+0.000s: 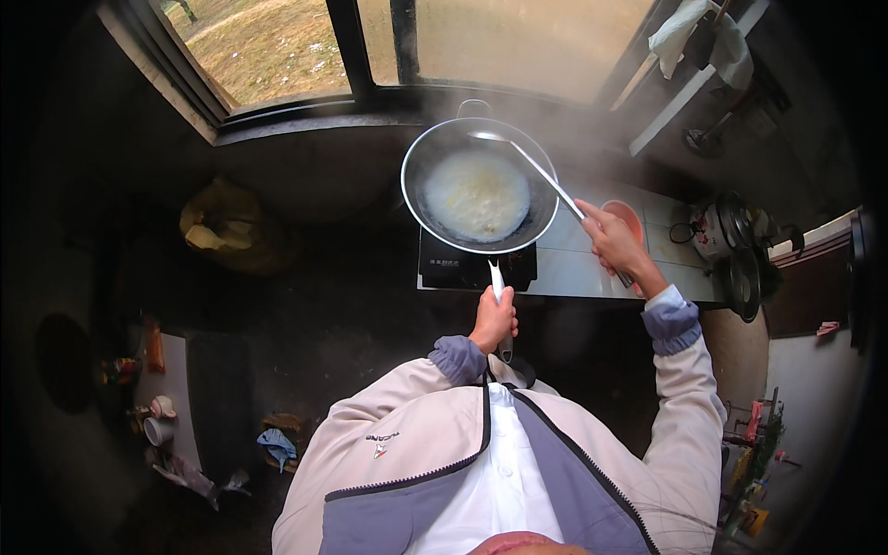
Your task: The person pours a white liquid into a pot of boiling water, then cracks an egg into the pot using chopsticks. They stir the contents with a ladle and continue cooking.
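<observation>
My left hand [493,319] is wrapped around the pale handle [496,277] of a deep, dark-lined wok [444,232]. Cloudy, bubbling liquid [479,194] fills the bottom of the wok, and steam rises off it. In my right hand [614,239] is the long handle of a metal cooking utensil [544,173]. Its bright head lies over the far inner wall of the wok, above the liquid. Beneath the wok is a black cooktop [451,267], partly hidden by it. An orange-pink bowl [624,215] stands on the counter, half covered by my right hand.
The white tiled counter [666,239] runs right towards a flower-patterned pot [709,232] and dark lids. Behind the wok stands a window [485,41] with a dark frame. A yellowish bag [222,222] sits at left; a small table [177,409] holds a white cup [158,431].
</observation>
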Available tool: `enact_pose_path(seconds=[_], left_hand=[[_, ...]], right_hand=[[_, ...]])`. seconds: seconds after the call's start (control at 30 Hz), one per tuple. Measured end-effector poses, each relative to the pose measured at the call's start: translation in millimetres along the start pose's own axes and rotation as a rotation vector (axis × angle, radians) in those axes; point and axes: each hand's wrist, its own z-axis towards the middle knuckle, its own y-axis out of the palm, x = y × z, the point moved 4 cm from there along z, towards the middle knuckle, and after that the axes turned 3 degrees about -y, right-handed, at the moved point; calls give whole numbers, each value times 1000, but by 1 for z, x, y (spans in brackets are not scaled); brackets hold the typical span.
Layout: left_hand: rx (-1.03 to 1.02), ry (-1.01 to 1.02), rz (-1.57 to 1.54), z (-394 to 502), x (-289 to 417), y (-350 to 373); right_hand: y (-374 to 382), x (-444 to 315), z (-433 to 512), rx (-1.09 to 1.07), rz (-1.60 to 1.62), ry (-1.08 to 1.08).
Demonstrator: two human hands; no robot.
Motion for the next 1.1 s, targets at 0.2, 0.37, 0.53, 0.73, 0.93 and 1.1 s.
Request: enact_pose_path(seconds=[0.2,0.37,0.53,0.73,0.93,1.1], left_hand=[[-25,-27,23,-1,-1,0],[-29,17,67,1,-2,-3],[-21,30,110,2,0,-1],[-13,22,108,3,-1,1],[-1,33,60,3,2,1],[9,16,44,3,2,-1]], right_hand=[[33,0,47,-73,192,19],[47,-13,46,-236,206,42],[38,-21,29,-343,96,17],[19,-29,-1,-378,-288,-41],[-5,-19,-26,-233,-689,-546],[-37,-18,-42,-129,-788,-462]])
